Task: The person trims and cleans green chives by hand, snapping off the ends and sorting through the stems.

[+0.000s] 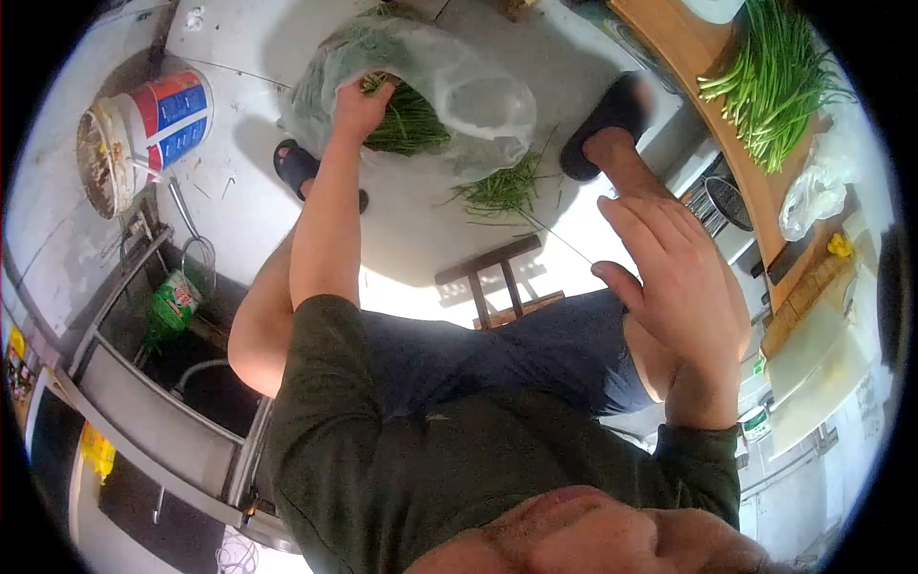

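Note:
My left hand (361, 107) reaches into the mouth of a large translucent plastic bag (488, 105) on the floor. Its fingers are closed on some long, thin green stalks that look like garlic chives (411, 120); more of them fill the bag. Above my right thigh, my right hand (669, 263) is held palm down, fingers stretched and thumb apart, with nothing visible in it. A thin dark line on the floor ends near its thumb; I cannot tell whether it is a stalk or a seam. Loose green stalks (505, 191) lie beside the bag.
A small wooden stool (492, 277) stands between my legs. On the left are a dirty bucket (177, 115), a whisk (196, 244), a green-labelled bottle (174, 304) and a metal frame (163, 407). Another bunch of green stalks (775, 86) lies on the wooden table (660, 24) at right, near a crumpled plastic bag (818, 187).

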A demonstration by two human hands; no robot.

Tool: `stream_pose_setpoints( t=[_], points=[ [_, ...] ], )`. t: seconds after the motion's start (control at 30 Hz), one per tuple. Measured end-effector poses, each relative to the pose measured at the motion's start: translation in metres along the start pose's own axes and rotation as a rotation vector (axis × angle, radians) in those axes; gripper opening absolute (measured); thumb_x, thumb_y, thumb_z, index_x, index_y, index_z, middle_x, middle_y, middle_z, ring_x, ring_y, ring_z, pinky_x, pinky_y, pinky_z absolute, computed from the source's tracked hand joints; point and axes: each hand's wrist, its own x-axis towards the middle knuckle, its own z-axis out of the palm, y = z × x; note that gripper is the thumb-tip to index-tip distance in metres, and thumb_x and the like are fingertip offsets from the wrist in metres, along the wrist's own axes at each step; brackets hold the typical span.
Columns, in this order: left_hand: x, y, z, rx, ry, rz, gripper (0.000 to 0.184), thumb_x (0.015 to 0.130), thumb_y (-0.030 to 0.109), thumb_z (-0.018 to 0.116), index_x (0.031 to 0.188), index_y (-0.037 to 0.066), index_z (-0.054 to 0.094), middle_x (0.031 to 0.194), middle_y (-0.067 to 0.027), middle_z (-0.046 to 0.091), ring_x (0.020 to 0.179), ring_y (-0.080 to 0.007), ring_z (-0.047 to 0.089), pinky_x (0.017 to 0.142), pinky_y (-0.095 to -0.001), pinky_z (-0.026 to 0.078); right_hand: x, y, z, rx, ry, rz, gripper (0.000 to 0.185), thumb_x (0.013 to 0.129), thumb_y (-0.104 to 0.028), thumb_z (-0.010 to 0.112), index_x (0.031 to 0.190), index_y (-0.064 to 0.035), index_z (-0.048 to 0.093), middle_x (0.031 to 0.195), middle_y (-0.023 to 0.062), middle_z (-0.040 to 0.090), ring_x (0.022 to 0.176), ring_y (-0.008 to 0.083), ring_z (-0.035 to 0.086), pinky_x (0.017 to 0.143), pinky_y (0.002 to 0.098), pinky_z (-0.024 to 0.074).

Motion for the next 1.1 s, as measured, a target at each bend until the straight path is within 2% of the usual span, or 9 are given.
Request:
stream_pose_setpoints(
  t=[0.13, 0.23, 0.33, 0.43, 0.53, 0.7, 0.8, 0.9, 1.1],
  points=[
    [-0.013, 0.006, -0.007, -0.017, 0.015, 0.122, 0.030, 0.079, 0.022, 0.072, 0.106, 0.008, 0.070, 0.094, -0.0154, 0.071, 0.088, -0.0321, 0.067, 0.081, -0.0362, 0.052, 0.001, -0.004, -0.001, 0.001, 0.006, -0.015, 0.050, 0.079, -0.021, 0.071, 0.124, -0.0054, 0.055, 0.116, 0.0127, 0.060, 0.109, 0.0332, 0.057, 0.096, 0.0424, 0.0458],
    [-0.027, 0.025, -0.017, 0.104, -0.002, 0.388, 0.025, 0.078, 0.019, 0.071, 0.101, 0.009, 0.070, 0.093, -0.0138, 0.071, 0.087, -0.0312, 0.067, 0.080, -0.0349, 0.052, 0.000, -0.007, -0.002, 0.003, 0.039, -0.029, 0.050, 0.080, -0.020, 0.071, 0.125, -0.0053, 0.055, 0.116, 0.0127, 0.060, 0.110, 0.0335, 0.057, 0.095, 0.0423, 0.0458],
    [-0.036, 0.036, -0.040, -0.024, -0.045, 0.352, 0.018, 0.081, 0.013, 0.066, 0.098, 0.008, 0.070, 0.093, -0.0098, 0.071, 0.087, -0.0247, 0.067, 0.080, -0.0330, 0.052, -0.002, -0.005, -0.001, -0.019, 0.074, -0.042, 0.050, 0.080, -0.017, 0.072, 0.126, -0.0052, 0.054, 0.115, 0.0131, 0.061, 0.108, 0.0340, 0.057, 0.094, 0.0422, 0.0462],
    [-0.045, 0.061, -0.085, -0.336, 0.113, 0.048, 0.015, 0.083, 0.005, 0.059, 0.096, 0.002, 0.067, 0.093, -0.0089, 0.071, 0.088, -0.0198, 0.066, 0.082, -0.0316, 0.051, -0.007, -0.008, 0.008, 0.028, 0.143, -0.061, 0.054, 0.078, -0.012, 0.073, 0.127, -0.0050, 0.053, 0.115, 0.0143, 0.061, 0.106, 0.0349, 0.058, 0.092, 0.0424, 0.0466],
    [-0.056, 0.077, -0.116, -0.786, 0.220, 0.137, 0.013, 0.083, 0.001, 0.057, 0.093, -0.004, 0.064, 0.093, -0.0113, 0.071, 0.089, -0.0187, 0.065, 0.085, -0.0320, 0.050, -0.009, -0.007, 0.013, 0.039, 0.208, -0.102, 0.061, 0.074, -0.006, 0.075, 0.130, -0.0045, 0.051, 0.116, 0.0165, 0.062, 0.102, 0.0365, 0.060, 0.090, 0.0429, 0.0476],
    [-0.096, 0.096, -0.163, -1.117, 0.315, 0.219, 0.012, 0.080, -0.001, 0.051, 0.090, -0.004, 0.057, 0.088, -0.0193, 0.063, 0.086, -0.0338, 0.063, 0.083, -0.0441, 0.053, -0.012, -0.005, 0.021, 0.020, 0.142, -0.063, 0.059, 0.076, -0.008, 0.073, 0.131, -0.0028, 0.050, 0.119, 0.0182, 0.061, 0.101, 0.0369, 0.060, 0.088, 0.0434, 0.0483],
    [-0.129, 0.110, -0.185, -1.348, 0.200, 0.242, 0.012, 0.080, 0.000, 0.051, 0.091, -0.003, 0.056, 0.089, -0.0199, 0.063, 0.089, -0.0353, 0.062, 0.082, -0.0462, 0.053, -0.012, -0.007, 0.029, 0.073, 0.196, -0.064, 0.059, 0.081, -0.013, 0.072, 0.134, -0.0026, 0.048, 0.121, 0.0189, 0.060, 0.106, 0.0350, 0.060, 0.092, 0.0403, 0.0469],
    [-0.156, 0.124, -0.181, -1.337, 0.152, 0.201, 0.017, 0.081, -0.001, 0.049, 0.097, -0.002, 0.053, 0.092, -0.0194, 0.063, 0.091, -0.0359, 0.063, 0.084, -0.0482, 0.053, -0.005, -0.007, 0.048, 0.238, 0.356, -0.147, 0.060, 0.086, -0.017, 0.071, 0.138, -0.0035, 0.044, 0.122, 0.0171, 0.060, 0.113, 0.0288, 0.058, 0.098, 0.0367, 0.0439],
    [-0.204, 0.172, -0.111, -1.444, -0.213, 0.181, 0.017, 0.084, 0.003, 0.052, 0.099, -0.001, 0.056, 0.098, -0.0166, 0.063, 0.094, -0.0340, 0.063, 0.085, -0.0452, 0.053, 0.012, -0.033, 0.068, 0.809, 0.198, -0.164, 0.070, 0.086, -0.021, 0.073, 0.144, -0.0039, 0.038, 0.139, 0.0125, 0.050, 0.124, 0.0222, 0.050, 0.107, 0.0359, 0.0387]
  ],
)
